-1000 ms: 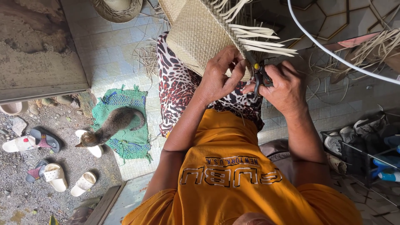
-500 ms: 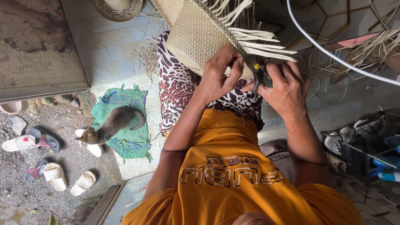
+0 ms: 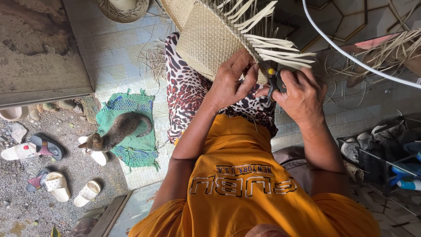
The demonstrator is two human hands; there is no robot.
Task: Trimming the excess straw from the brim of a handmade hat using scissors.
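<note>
sitting in an orange shirt (image 3: 245,188) and a spotted skirt (image 3: 188,94), the person is working on a woven mat (image 3: 210,39) that is lying across the lap, just beyond both hands. the left hand (image 3: 230,83) is pressing down on the mat's edge, fingers curled and pinching the weave. the right hand (image 3: 302,94) is closing around a small dark tool with a yellow dot (image 3: 274,81), held at that same edge; what kind of tool it is cannot be told. most of the mat is looking tightly woven already, while loose strips (image 3: 276,50) are sticking out past the right hand, so the edge seems unfinished. farther left of the hands, a cat (image 3: 116,131) is standing on a green rug (image 3: 131,149), with sandals (image 3: 57,184) beyond.
</note>
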